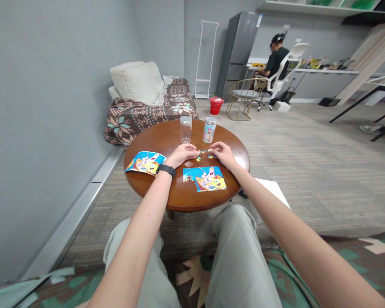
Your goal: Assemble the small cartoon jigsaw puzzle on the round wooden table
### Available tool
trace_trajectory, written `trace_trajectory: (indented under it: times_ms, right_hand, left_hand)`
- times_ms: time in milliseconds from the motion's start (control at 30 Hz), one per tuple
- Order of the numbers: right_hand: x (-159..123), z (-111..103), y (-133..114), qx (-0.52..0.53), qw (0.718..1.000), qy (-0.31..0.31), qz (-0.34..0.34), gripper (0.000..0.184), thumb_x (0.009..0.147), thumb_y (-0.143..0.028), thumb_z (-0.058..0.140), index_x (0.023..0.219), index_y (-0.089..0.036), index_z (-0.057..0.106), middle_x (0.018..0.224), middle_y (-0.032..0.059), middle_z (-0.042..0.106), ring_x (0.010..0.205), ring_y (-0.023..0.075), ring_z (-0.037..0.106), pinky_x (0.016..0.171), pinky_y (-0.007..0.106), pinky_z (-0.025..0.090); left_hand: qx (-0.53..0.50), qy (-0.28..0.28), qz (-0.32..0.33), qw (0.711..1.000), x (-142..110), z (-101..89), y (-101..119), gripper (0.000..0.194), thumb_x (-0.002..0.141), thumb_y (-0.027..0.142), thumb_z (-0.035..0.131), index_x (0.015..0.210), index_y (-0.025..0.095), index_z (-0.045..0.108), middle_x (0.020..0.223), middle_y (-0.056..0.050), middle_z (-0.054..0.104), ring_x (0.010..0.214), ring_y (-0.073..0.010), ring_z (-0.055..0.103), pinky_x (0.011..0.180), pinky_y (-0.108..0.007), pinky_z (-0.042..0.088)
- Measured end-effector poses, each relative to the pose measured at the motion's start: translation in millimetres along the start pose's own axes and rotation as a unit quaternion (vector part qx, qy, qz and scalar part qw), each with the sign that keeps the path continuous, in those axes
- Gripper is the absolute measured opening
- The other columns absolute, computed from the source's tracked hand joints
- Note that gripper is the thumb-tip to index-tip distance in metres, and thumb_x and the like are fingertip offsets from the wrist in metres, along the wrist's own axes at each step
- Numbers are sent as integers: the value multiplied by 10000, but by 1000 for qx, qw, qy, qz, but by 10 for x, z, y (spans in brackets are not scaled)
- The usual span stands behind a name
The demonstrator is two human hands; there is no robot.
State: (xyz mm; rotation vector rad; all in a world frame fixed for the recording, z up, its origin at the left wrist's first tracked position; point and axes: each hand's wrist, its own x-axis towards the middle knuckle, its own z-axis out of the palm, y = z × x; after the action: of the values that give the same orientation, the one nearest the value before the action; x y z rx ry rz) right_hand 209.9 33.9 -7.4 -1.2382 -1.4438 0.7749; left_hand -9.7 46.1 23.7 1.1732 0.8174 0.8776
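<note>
A partly assembled jigsaw puzzle (211,182) with cartoon figures in a boat lies flat on the round wooden table (182,199); its upper left part has a gap with jagged edges. Beyond it lie several loose puzzle pieces (212,156). My left hand (182,155), with a black band on the wrist, has its fingertips closed on a small piece at the left of this group. From the other side, my right hand (223,154) pinches a pale piece between thumb and fingers. A curled picture sheet (144,162) with the same scene lies left of my left wrist.
At the table's far side stand a clear jar (186,130) and a printed canister (209,130). Behind are a patterned couch (147,113), a red bin (216,105) and a gold wire chair (244,96). A person (277,60) sits at the back counter.
</note>
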Motion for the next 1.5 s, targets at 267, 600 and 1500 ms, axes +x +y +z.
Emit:
trace_trajectory:
  times_ms: [267, 600, 1500]
  right_hand:
    - [-17, -3, -32, 20, 1000, -11, 7, 250, 725, -388, 692, 853, -205, 579, 702, -3, 650, 583, 143, 628, 589, 273, 500]
    - [17, -22, 42, -37, 999, 7, -27, 148, 689, -303, 670, 788, -195, 654, 773, 28, 683, 713, 172, 621, 717, 320, 518]
    - [-28, -1, -63, -72, 997, 7, 7, 191, 750, -355, 658, 790, -179, 718, 681, 26, 688, 612, 155, 582, 612, 288, 473]
  left_hand:
    - [9, 32, -24, 999, 7, 65, 45, 91, 817, 82, 687, 793, 115, 606, 691, -12, 649, 649, -91, 645, 694, -230, 502]
    - [-20, 16, -4, 1000, -5, 52, 14, 282, 696, 49, 803, 829, 118, 564, 710, -10, 670, 659, -95, 665, 724, -244, 514]
    - [78, 54, -7, 995, 94, 81, -36, 211, 712, 48, 738, 745, 146, 554, 562, 35, 578, 437, -45, 434, 492, -213, 341]
